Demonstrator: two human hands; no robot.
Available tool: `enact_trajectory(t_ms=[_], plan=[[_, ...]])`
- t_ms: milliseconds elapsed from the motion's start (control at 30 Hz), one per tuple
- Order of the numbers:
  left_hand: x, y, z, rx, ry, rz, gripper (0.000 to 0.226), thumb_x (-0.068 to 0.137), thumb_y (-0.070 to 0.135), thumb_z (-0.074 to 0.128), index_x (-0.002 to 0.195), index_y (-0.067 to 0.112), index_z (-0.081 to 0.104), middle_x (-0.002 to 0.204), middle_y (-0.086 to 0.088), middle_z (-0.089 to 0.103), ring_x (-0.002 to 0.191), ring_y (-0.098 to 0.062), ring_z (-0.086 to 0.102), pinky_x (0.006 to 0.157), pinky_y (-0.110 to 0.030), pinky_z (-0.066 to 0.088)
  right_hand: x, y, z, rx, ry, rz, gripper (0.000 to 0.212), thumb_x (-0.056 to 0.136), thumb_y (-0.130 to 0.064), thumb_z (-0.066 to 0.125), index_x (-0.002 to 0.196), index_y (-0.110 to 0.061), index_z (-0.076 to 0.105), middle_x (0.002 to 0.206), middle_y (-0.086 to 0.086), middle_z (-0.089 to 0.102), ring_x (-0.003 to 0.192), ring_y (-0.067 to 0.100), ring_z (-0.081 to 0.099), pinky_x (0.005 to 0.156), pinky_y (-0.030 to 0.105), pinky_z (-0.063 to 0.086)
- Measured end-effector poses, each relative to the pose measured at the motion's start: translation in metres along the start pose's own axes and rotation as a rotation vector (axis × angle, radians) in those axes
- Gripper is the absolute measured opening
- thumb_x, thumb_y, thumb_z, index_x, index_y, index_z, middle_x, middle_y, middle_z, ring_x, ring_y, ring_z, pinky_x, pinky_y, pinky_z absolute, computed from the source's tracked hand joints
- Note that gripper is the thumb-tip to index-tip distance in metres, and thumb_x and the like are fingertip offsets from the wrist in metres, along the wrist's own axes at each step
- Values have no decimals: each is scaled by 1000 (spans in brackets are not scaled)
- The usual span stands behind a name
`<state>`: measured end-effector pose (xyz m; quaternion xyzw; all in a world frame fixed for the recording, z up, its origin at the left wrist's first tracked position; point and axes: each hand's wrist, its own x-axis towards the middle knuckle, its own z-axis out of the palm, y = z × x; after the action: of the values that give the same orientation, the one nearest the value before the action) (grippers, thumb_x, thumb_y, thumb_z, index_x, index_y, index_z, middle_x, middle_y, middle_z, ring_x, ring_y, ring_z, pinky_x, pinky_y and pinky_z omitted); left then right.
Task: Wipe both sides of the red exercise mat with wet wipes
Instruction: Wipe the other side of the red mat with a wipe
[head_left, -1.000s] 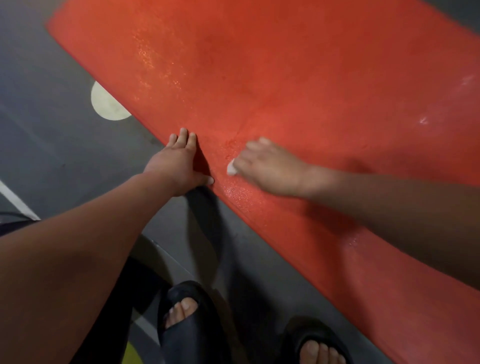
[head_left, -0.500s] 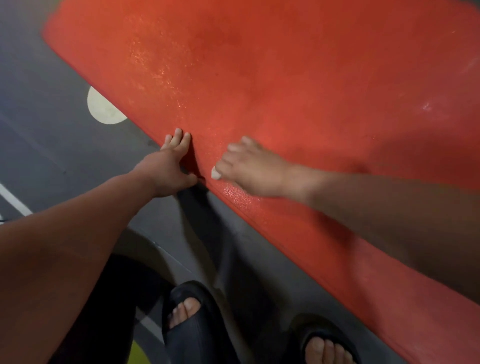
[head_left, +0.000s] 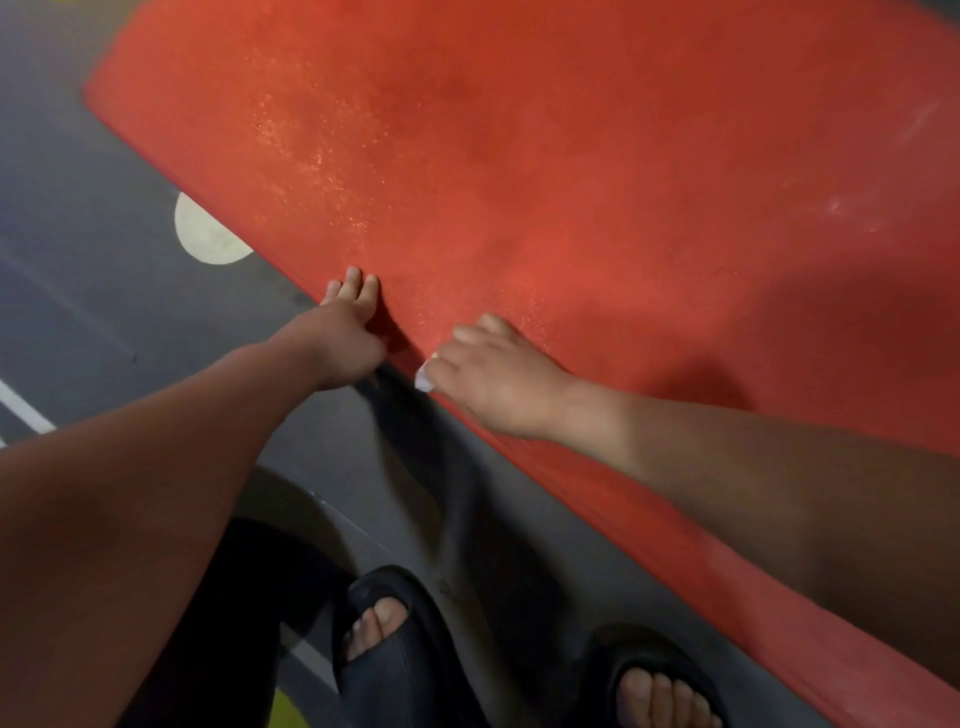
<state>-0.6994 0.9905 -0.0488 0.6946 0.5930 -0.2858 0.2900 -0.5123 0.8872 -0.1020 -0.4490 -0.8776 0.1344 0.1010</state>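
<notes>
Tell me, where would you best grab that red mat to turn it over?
Take the mat by its near long edge, coming from the floor side, close to where the left hand rests. It lies flat and thin, so only that rim offers a grip: fingers under, thumb on top.

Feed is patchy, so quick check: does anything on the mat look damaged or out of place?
Nothing torn or askew. The mat lies flat. Pale scuffs streak its far right part, likely dirt not yet wiped. The glistening patch beyond the left hand looks like wipe moisture. The right hand holds the wipe at the near edge.
</notes>
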Motion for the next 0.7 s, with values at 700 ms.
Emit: enact_trajectory(t_ms=[700], plan=[[1, 194, 10, 231, 277, 407, 58, 84, 35, 60, 136, 12, 49, 136, -13, 43, 128, -37, 34, 110, -49, 37, -151, 87, -40, -189, 90, 221, 10, 97, -25, 59, 106, -30, 60, 93, -9, 63, 88, 19, 53, 78, 37, 36]])
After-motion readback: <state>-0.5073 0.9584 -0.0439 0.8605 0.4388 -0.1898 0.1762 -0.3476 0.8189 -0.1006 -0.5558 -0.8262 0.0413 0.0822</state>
